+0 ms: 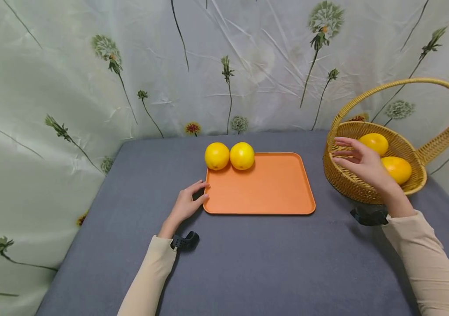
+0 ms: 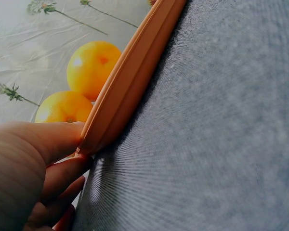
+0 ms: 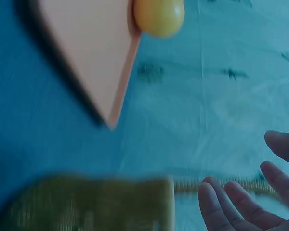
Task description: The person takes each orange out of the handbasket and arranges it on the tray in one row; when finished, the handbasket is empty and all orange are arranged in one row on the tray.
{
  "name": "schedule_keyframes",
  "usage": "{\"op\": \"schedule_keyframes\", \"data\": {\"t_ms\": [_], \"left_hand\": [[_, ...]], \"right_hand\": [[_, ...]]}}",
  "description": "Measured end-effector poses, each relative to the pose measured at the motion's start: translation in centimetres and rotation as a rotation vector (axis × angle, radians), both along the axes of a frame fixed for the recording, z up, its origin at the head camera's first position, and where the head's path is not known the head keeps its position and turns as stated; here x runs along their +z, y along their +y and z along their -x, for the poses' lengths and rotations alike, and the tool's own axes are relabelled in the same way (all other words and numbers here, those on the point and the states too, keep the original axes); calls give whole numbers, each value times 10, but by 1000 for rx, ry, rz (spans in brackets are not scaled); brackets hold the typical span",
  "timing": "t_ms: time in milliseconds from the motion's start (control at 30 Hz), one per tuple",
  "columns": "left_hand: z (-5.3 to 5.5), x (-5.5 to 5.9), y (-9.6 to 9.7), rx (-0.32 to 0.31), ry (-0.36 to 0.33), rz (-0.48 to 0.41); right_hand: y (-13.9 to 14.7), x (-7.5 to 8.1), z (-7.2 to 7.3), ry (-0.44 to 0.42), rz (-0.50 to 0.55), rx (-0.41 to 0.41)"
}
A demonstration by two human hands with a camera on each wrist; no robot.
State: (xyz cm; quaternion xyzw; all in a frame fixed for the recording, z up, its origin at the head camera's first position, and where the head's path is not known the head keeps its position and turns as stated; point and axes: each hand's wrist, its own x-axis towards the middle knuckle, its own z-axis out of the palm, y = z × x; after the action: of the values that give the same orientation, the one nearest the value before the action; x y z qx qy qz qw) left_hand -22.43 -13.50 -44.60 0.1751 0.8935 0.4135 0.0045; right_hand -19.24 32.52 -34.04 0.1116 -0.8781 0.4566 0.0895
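An orange tray [image 1: 260, 188] lies on the table with two oranges, a left one [image 1: 217, 156] and a right one [image 1: 242, 156], side by side at its far left corner. My left hand [image 1: 185, 202] holds the tray's left edge; in the left wrist view its thumb [image 2: 53, 137] lies over the rim and a finger sits below. Over the left part of a wicker basket [image 1: 351, 186] hovers my right hand [image 1: 366, 166], fingers loosely extended towards the tray, holding nothing. Two more oranges, one farther back [image 1: 374, 143] and one nearer [image 1: 397, 170], lie in the basket, partly hidden by that hand.
The basket's tall arched handle [image 1: 402, 82] rises above the right hand. A grey cloth [image 1: 272, 259] covers the table. Behind it hangs a pale curtain [image 1: 193, 87] printed with dandelions.
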Motion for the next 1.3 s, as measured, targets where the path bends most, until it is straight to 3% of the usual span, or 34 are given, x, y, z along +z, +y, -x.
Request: {"op": "schedule_keyframes", "data": {"t_ms": [167,333,467,700,900,1033,1300], "left_hand": [[1,1,1,-3,-12,7],[0,1,1,-3,2,0],[-2,-1,2,-3,2,6],[-1,-1,3,-1,1,-8],[0,0,3,-2,-2,-10],[0,0,1,2,4,-11],[2,-1,0,4,0,-4]], "right_hand": [[36,2,-17,2,-56,-130],[63,-2,-28,6,-225,-223],[80,-9,-34,15,-313,-255],[91,-12,-34,-75,-352,-305],[102,-15,-29,-39,-457,-307],[107,-19,-25,-69,-562,-294],[105,-26,-15,-112,-604,-235]]}}
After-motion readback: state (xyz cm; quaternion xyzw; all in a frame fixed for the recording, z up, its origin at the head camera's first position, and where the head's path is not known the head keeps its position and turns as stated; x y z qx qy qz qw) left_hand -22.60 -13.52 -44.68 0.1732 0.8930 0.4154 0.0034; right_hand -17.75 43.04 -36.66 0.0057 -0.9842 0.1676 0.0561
